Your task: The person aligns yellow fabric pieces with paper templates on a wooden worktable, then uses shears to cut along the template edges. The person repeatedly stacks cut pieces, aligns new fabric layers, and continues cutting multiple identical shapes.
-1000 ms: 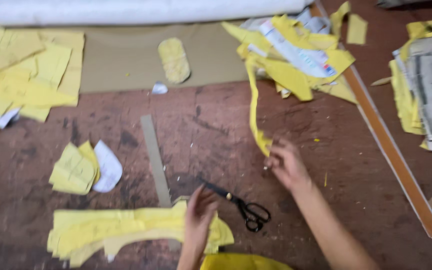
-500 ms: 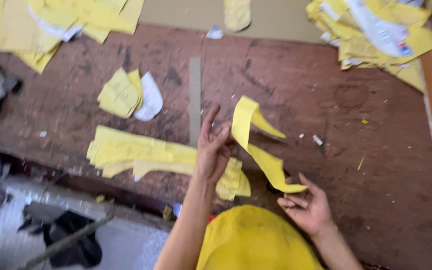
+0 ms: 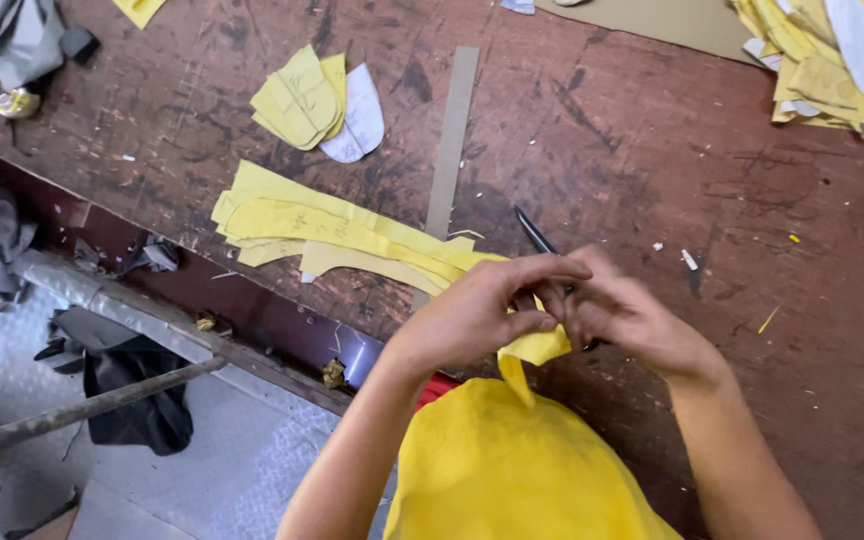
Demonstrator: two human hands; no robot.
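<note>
Your left hand (image 3: 477,315) and right hand (image 3: 617,310) both pinch the yellow strip (image 3: 535,350) at centre frame, folding it; next, free the scissors (image 3: 537,240).

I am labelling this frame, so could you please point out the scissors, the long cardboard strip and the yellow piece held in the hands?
scissors (image 3: 534,233): head view, on the dark blade tip.
cardboard strip (image 3: 452,130): head view, on its middle.
yellow piece (image 3: 537,348): head view, on the part below the fingers.

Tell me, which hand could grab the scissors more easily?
Probably the right hand: the black scissors poke out just above its fingers. The left hand pinches the yellow strip and sits farther over.
</note>
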